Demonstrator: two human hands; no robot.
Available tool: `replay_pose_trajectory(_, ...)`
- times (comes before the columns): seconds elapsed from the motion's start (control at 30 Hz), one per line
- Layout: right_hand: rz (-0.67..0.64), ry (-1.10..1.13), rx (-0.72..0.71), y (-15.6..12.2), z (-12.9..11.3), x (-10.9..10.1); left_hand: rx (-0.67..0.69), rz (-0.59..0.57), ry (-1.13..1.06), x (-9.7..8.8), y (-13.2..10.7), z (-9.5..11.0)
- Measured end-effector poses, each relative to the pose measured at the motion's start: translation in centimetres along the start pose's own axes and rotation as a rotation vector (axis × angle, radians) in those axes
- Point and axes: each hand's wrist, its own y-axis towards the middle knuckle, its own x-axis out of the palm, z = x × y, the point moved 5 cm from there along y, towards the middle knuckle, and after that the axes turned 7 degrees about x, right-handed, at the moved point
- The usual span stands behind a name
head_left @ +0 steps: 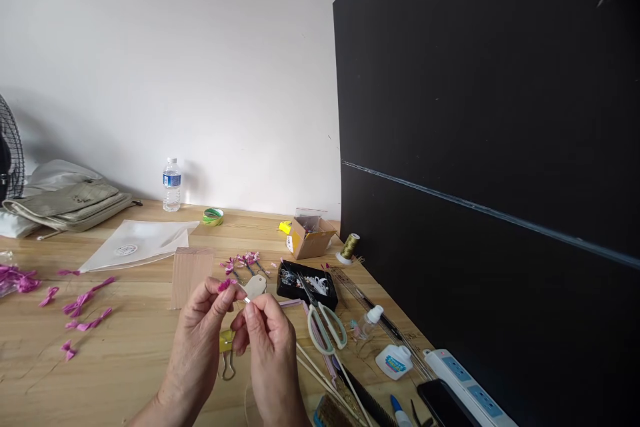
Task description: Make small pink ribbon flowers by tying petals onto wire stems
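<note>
My left hand (200,330) is closed in a pinch on a small magenta thread tuft (226,285). My right hand (273,347), closed too, pinches a thin whitish piece (247,300) that points toward the tuft; whether the two are joined I cannot tell. Between my hands, lower down, shows a yellow binder clip (227,340) with its wire handles downward, partly covered by fingers. Just beyond the fingertips are a pale rounded tag (257,285) and several finished-looking pink thread flowers (247,260) on dark stems.
Loose magenta thread bundles (80,303) lie at the left. To the right are scissors (323,323) leaning on a black tray (287,287), a glue bottle (395,361), a comb (370,393) and a power strip (463,380). A black panel (475,133) borders the right side.
</note>
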Motion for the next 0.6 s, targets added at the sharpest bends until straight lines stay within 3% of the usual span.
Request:
replay_pose_trajectory(0.17,-0.133,0.630,0.452,-0.1,1.4,1.1,0.044,-0.041,0.000,0.0,0.1,0.2)
replay_pose_trajectory(0.3,-0.164,0.748,0.656,-0.4,1.8,1.3,0.052,-0.114,0.033,-0.1,0.4,0.3)
replay_pose_trajectory(0.5,-0.244,0.580,0.605,-0.1,1.4,0.9,0.014,-0.222,-0.063,0.9,0.3,0.9)
replay_pose_trajectory(0.6,-0.225,0.340,0.484,0.0,0.8,-0.2,0.020,-0.173,-0.056,0.7,0.3,1.1)
